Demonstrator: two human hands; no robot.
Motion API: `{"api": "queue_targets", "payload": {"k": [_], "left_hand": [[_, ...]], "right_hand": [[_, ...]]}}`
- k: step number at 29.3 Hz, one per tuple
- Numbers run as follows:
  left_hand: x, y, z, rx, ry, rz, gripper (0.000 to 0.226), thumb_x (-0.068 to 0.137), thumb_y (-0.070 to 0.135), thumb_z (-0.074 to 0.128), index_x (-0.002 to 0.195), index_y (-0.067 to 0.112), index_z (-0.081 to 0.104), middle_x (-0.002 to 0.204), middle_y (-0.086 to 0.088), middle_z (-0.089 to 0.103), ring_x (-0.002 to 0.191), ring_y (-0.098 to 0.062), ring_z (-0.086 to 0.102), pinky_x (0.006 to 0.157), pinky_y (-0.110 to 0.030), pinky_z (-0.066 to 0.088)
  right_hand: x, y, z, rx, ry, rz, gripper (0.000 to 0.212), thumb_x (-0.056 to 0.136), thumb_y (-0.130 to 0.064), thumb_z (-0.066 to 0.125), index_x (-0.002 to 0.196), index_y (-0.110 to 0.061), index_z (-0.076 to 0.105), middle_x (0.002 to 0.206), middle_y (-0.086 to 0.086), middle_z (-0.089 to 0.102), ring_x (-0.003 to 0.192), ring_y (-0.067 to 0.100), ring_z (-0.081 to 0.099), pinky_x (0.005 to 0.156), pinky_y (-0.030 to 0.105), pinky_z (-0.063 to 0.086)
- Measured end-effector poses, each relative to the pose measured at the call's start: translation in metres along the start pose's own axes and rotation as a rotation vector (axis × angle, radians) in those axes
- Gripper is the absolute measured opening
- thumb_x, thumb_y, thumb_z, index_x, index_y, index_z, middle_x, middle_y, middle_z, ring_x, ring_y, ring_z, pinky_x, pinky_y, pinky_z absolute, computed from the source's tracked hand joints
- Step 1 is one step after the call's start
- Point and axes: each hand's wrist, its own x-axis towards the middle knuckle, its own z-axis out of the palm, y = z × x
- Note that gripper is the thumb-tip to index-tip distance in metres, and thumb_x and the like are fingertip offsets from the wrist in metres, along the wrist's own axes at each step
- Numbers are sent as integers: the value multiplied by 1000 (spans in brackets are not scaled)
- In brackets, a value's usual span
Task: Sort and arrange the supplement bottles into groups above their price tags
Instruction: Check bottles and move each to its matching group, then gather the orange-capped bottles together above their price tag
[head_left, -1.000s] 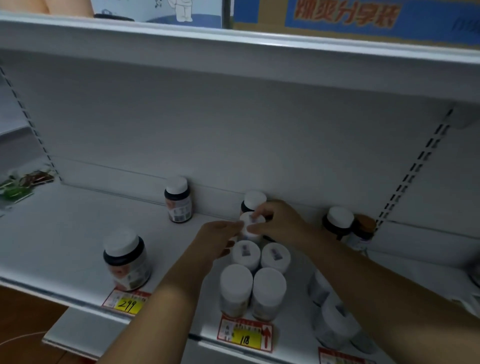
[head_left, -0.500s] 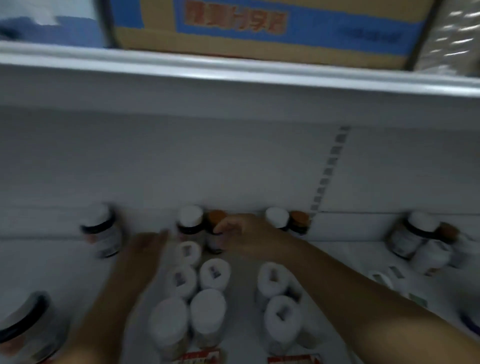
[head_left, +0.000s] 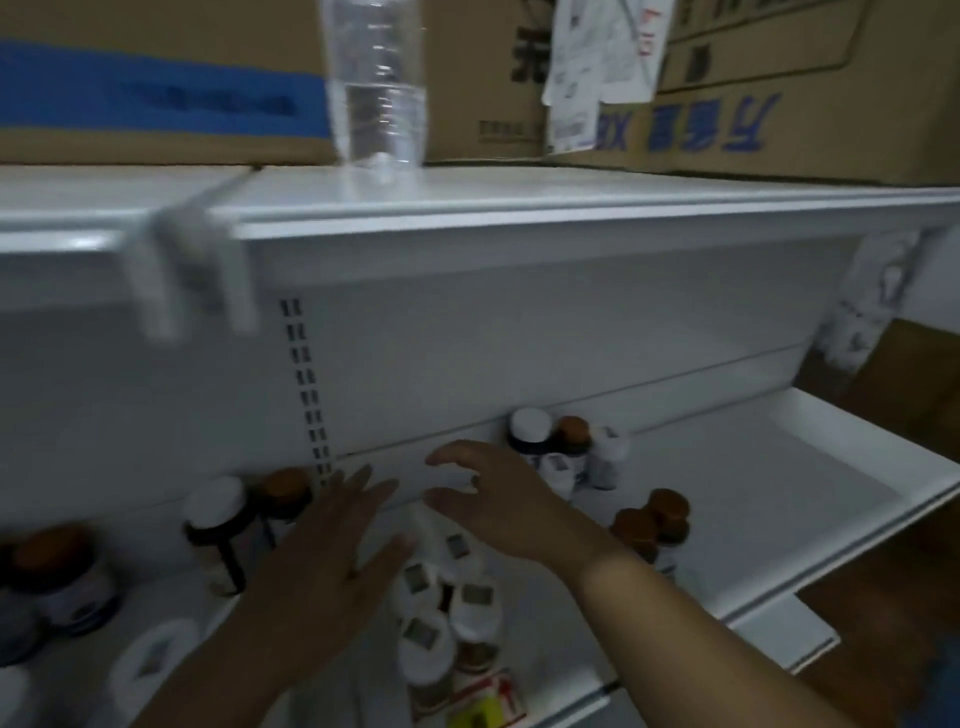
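Observation:
Several white-capped supplement bottles (head_left: 447, 608) stand in a tight group on the white shelf (head_left: 753, 499), above a red and yellow price tag (head_left: 485, 704). My left hand (head_left: 322, 582) hovers flat and open just left of this group. My right hand (head_left: 498, 493) is spread open above the group's back, holding nothing. Behind it stand a dark bottle with a white cap (head_left: 529, 434), a brown-capped bottle (head_left: 571, 436) and a white bottle (head_left: 608, 457). Two brown-capped bottles (head_left: 652, 522) sit to the right. At the left are a white-capped dark bottle (head_left: 215, 525) and brown-capped ones (head_left: 285, 493).
An upper shelf (head_left: 519, 208) overhangs close above, carrying cardboard boxes (head_left: 779, 78) and a clear water bottle (head_left: 376, 83). A slotted upright (head_left: 306, 384) runs down the back panel. The shelf's right part past the brown-capped bottles is bare. More bottles (head_left: 57, 582) crowd the far left.
The view has swung to the right and upward. Both hands have let go of the white-capped bottles, lifted, and opened with fingers spread.

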Motion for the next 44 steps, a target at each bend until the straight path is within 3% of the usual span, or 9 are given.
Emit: {"api": "queue_targets", "payload": {"k": [5, 9, 14, 17, 23, 28, 35, 39, 44], "left_hand": [[40, 82, 44, -29, -92, -51, 83, 68, 71, 23, 143, 37, 20, 155, 17, 7, 140, 0, -2, 115, -26, 3], [50, 104, 71, -67, -79, -110, 78, 72, 66, 25, 144, 37, 16, 149, 21, 6, 131, 8, -3, 110, -18, -1], [41, 112, 79, -116, 18, -199, 73, 73, 62, 31, 141, 36, 26, 139, 25, 8, 129, 9, 3, 110, -16, 2], [34, 118, 76, -133, 55, -222, 57, 83, 53, 38, 137, 34, 36, 134, 27, 12, 129, 9, 8, 117, -24, 4], [24, 127, 56, -436, 202, -284, 22, 87, 34, 57, 107, 41, 63, 115, 23, 60, 106, 4, 58, 94, -24, 49], [32, 124, 34, -440, -59, -192, 50, 81, 44, 62, 128, 44, 44, 123, 28, 53, 114, 13, 49, 86, -6, 43], [31, 73, -7, -360, 186, -61, 38, 84, 21, 65, 105, 47, 48, 100, 29, 58, 93, 24, 53, 72, 0, 42], [36, 37, 1, -627, 107, -324, 18, 93, 19, 51, 98, 31, 63, 102, 7, 70, 100, 10, 54, 69, -22, 52], [50, 16, 33, -1140, 173, -825, 14, 91, 14, 55, 77, 13, 60, 102, -8, 60, 76, -18, 60, 57, -25, 50]], "right_hand": [[-12, 66, -81, -63, 70, 64, 37, 88, -33, 57, 123, -22, 54, 129, 3, 50, 105, 12, 50, 77, 7, 40], [10, 102, -116, -303, -22, 78, 36, 90, -17, 56, 125, -9, 55, 129, 9, 56, 115, 22, 52, 96, 23, 38], [32, 115, -108, -483, -136, 28, 14, 85, -13, 58, 71, -10, 59, 76, 9, 58, 82, 22, 57, 61, 28, 39], [34, 126, -104, -568, -150, -36, 7, 82, -14, 62, 78, -8, 62, 82, 8, 57, 86, 25, 57, 70, 29, 42], [27, 117, -111, -168, -66, 38, 23, 72, -19, 71, 64, 0, 61, 66, 8, 60, 59, 13, 52, 48, 18, 42], [17, 50, -103, 269, -168, 18, 38, 61, -47, 78, 82, -16, 70, 84, 4, 69, 76, 13, 67, 65, 26, 57], [39, -13, -53, 260, -140, -114, 26, 73, -30, 74, 86, -8, 67, 91, 13, 68, 86, 25, 67, 79, 42, 58], [59, -7, -13, 8, -143, -164, 40, 71, -35, 75, 78, 4, 68, 68, 21, 63, 59, 15, 54, 53, 23, 40], [71, 20, 11, -5, -255, -48, 40, 75, -33, 74, 66, 5, 65, 59, 11, 49, 54, 14, 47, 53, 25, 31]]}}
